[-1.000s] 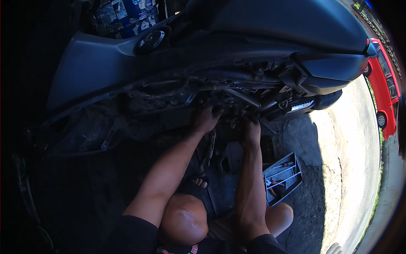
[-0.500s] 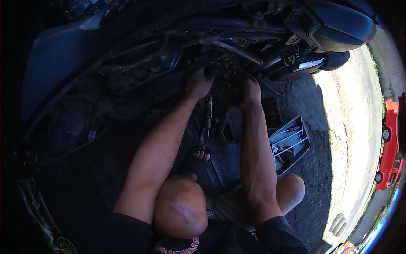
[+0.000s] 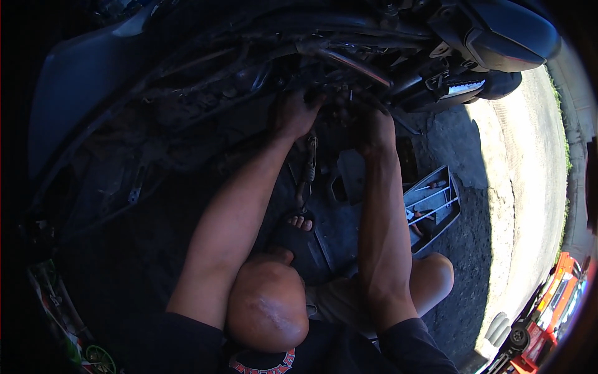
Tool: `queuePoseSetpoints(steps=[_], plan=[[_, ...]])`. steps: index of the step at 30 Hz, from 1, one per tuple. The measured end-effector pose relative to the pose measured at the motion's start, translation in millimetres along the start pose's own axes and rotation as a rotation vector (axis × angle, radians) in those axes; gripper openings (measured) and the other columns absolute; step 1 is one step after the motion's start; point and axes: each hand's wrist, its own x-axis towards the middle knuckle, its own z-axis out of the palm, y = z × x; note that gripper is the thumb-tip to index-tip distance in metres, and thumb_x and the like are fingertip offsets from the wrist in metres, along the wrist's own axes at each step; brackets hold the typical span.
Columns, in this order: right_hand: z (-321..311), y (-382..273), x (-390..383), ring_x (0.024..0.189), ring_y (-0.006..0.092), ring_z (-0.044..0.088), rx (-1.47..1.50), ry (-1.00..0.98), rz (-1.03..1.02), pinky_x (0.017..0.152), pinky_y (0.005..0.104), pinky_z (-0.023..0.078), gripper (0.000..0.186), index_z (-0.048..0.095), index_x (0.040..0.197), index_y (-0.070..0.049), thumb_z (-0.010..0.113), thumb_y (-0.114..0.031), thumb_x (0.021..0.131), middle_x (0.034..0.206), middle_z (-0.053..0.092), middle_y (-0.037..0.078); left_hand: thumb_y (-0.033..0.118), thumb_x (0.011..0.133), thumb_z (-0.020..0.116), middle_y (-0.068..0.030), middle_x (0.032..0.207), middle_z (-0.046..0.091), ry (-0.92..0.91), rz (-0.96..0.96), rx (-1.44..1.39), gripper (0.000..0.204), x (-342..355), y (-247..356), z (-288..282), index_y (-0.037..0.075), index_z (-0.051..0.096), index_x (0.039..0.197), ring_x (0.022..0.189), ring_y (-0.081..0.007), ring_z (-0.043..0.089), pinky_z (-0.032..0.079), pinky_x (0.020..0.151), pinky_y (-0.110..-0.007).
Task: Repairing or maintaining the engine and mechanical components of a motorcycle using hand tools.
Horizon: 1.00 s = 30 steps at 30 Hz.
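Both my arms reach up into the dark underside of a motorcycle (image 3: 187,93). My left hand (image 3: 293,115) rests with curled fingers against the grimy engine parts, just below a metal pipe (image 3: 349,62). Close beside it, my right hand (image 3: 369,124) presses into the same spot, its fingers hidden in shadow. What either hand grips cannot be made out. A coiled spring (image 3: 309,163) hangs down between my forearms.
An open grey tool tray (image 3: 436,202) with several tools lies on the ground to the right. My sandalled foot (image 3: 300,222) and bent knees (image 3: 265,305) sit below. Sunlit pavement (image 3: 523,187) and a red vehicle (image 3: 551,305) are at the right.
The view has drawn closer and swung, so the motorcycle fills more of the top. Both hands stay at the same spot in the engine.
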Motion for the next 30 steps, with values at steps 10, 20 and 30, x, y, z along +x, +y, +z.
queuePoseSetpoints(steps=[10, 20, 30], plan=[[-8.0, 1.1, 6.1, 0.079, 0.022, 0.061, -0.029, -0.023, -0.011, 0.064, 0.0305, 0.05, 0.031, 0.05, 0.119, 0.008, 0.045, 0.006, 0.088, 0.103, 0.061, 0.018, 0.042, 0.088, 0.061, -0.0177, 0.115, 0.064, 0.053, 0.078, -0.067, 0.046, 6.1, -8.6, 8.6, 0.007, 0.063, 0.117, 0.11, -0.0339, 0.06, 0.045, 0.093, -0.04], [15.0, 6.6, 16.7, 0.08, 0.0386, 0.067, -1.303, 0.36, -0.653, 0.071, 0.041, 0.052, 0.019, 0.067, 0.09, 0.0, 0.059, -0.017, 0.085, 0.084, 0.069, 0.019, 0.044, 0.086, 0.062, -0.0185, 0.115, 0.064, 0.0, -0.038, -0.019, 0.049, 2.3, 2.7, -0.9, 0.007, 0.063, 0.118, 0.11, -0.0351, 0.059, 0.046, 0.093, -0.04], [30.5, 12.4, 25.6, 0.088, 0.043, 0.064, -1.561, 0.505, -0.435, 0.08, 0.0501, 0.051, 0.02, 0.068, 0.091, -0.006, 0.056, -0.021, 0.086, 0.089, 0.067, 0.023, 0.047, 0.086, 0.06, -0.0136, 0.111, 0.067, 0.077, -0.009, 0.038, 0.042, 0.2, -2.5, 1.1, 0.013, 0.067, 0.109, 0.105, -0.0327, 0.062, 0.046, 0.09, -0.04]])
